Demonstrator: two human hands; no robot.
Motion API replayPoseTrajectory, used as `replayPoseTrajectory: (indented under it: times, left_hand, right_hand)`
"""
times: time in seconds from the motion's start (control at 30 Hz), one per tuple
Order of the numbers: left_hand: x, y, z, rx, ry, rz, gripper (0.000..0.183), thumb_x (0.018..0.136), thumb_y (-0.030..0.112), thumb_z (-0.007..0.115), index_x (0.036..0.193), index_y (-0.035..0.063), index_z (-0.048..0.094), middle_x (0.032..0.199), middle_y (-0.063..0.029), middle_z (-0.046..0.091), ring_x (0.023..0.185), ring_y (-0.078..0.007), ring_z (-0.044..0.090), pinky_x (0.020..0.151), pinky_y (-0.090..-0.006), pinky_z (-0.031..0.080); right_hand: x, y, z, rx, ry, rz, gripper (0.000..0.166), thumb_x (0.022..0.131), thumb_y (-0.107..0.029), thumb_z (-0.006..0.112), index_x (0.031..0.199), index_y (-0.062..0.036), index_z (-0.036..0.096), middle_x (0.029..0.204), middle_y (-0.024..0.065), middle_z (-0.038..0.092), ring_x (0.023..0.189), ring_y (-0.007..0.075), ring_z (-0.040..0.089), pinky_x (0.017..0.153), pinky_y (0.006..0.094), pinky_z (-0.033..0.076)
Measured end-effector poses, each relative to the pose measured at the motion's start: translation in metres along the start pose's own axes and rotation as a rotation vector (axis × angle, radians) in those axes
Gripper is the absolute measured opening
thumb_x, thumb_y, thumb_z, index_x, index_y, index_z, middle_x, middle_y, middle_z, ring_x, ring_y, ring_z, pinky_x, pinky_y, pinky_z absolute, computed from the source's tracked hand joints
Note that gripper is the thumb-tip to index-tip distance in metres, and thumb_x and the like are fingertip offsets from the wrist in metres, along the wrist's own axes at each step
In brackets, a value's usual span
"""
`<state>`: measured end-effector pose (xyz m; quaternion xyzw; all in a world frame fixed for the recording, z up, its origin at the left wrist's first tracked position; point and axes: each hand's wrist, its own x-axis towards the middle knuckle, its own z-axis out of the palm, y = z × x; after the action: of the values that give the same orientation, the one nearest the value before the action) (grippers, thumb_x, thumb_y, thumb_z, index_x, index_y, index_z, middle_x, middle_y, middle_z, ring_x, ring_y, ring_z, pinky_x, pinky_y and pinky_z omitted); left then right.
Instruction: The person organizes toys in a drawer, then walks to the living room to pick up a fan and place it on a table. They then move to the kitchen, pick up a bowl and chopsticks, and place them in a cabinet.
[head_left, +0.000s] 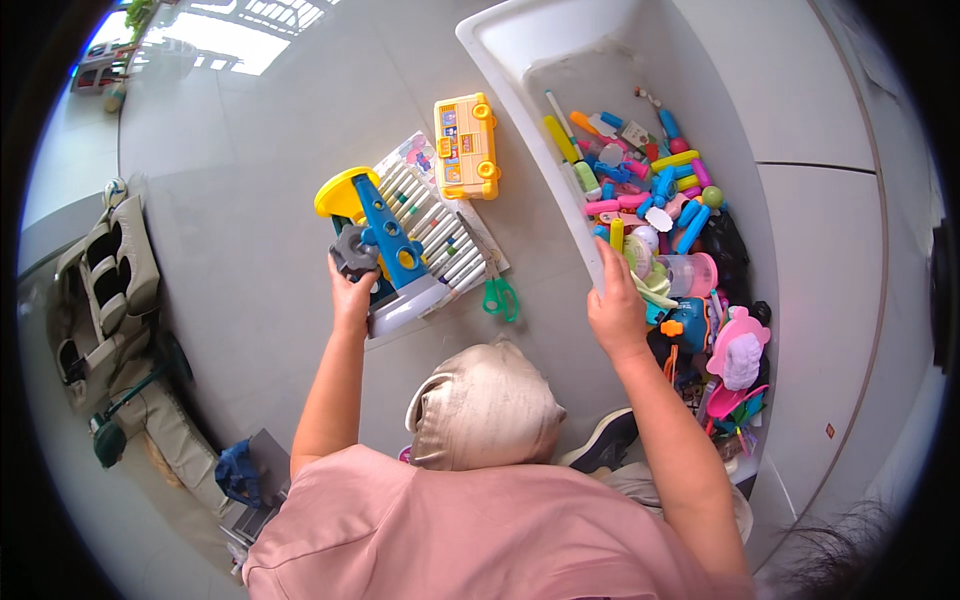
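Note:
My left hand grips a grey lobed plastic piece from below, thumb on its right side. That piece is against a blue and yellow plastic toy stand with a pale base; I cannot tell whether the two are joined. My right hand is closed around the near part of the left rim of a white tub. Inside the tub lies a jumble of colourful toys. Between my hands, green-handled scissors touch a set of capped white markers.
A yellow toy bus lies on its side beyond the markers. The tub also holds a pink bear-shaped item and a clear cup with a pink rim. White cabinet fronts stand right of the tub. A massage chair is far left.

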<state>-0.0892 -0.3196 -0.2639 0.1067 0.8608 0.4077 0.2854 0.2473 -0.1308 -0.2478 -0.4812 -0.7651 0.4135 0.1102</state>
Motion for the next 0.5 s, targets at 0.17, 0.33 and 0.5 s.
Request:
replayPoseTrajectory:
  times: [0.17,0.33,0.5]
  left_hand:
    - [0.010,-0.040,-0.009,-0.054,0.057,-0.079,0.060,0.071,-0.008,0.059,0.127,0.0083,0.045,0.100,-0.0034,0.059,0.084,-0.0140,0.058,0.070,-0.0279,0.048]
    - [0.021,-0.027,-0.028,-0.206,-0.084,0.064,0.052,0.076,-0.006,0.057,0.126,0.0021,0.045,0.094,-0.0058,0.061,0.074,-0.0130,0.059,0.064,-0.0260,0.050]
    - [0.032,0.057,-0.033,-0.564,-0.251,0.321,0.044,0.088,0.019,0.061,0.123,0.0001,0.044,0.115,-0.0129,0.059,0.100,-0.0241,0.063,0.085,-0.0396,0.054]
  right_hand:
    - [-0.001,0.004,0.000,-0.015,0.036,-0.023,0.064,0.071,0.004,0.051,0.133,-0.0081,0.041,0.132,0.0123,0.048,0.120,0.0312,0.048,0.095,0.0392,0.045]
    - [-0.003,0.008,0.001,-0.003,0.055,-0.020,0.062,0.071,0.003,0.052,0.131,-0.0085,0.042,0.130,0.0100,0.049,0.117,0.0306,0.050,0.091,0.0402,0.048]
    - [-0.004,0.011,0.000,0.007,0.070,0.005,0.059,0.073,0.001,0.053,0.131,-0.0087,0.042,0.130,0.0089,0.049,0.115,0.0300,0.052,0.088,0.0404,0.049]
